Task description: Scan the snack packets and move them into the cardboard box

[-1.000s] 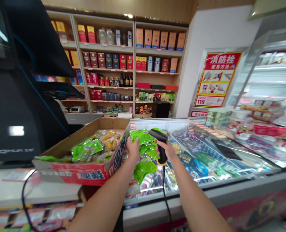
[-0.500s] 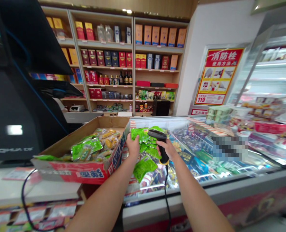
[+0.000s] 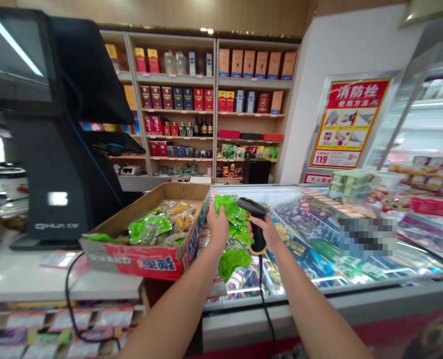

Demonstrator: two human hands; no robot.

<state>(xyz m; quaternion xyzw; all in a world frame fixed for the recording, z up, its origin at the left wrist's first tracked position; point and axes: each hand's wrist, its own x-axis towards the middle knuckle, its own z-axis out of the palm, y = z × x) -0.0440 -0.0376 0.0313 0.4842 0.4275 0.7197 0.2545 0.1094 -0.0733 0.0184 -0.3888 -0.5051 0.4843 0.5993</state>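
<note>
My left hand (image 3: pixel 218 223) pinches a green snack packet (image 3: pixel 226 203) by its near edge, above the glass top of a chest freezer. A black barcode scanner (image 3: pixel 257 234) with yellow trim is gripped in my right hand (image 3: pixel 266 230), its head close to that packet. Several more green packets (image 3: pixel 235 259) lie on the glass below and between my hands. Left of them stands an open cardboard box (image 3: pixel 142 264) with a red printed side, holding green packets and clear packs with yellowish contents. My fingers partly cover the held packet.
A black checkout terminal (image 3: pixel 60 199) stands on the white counter (image 3: pixel 105 288) at left. The scanner's cable (image 3: pixel 266 304) hangs over the edge of the freezer (image 3: pixel 320 294). Egg cartons (image 3: pixel 350 182) and other goods sit at right. Shelves of boxed bottles (image 3: pixel 199 98) line the back wall.
The view has swung a little to the left, so the whole scene sits further right and more of the terminal shows. My hands keep the same hold on packet and scanner.
</note>
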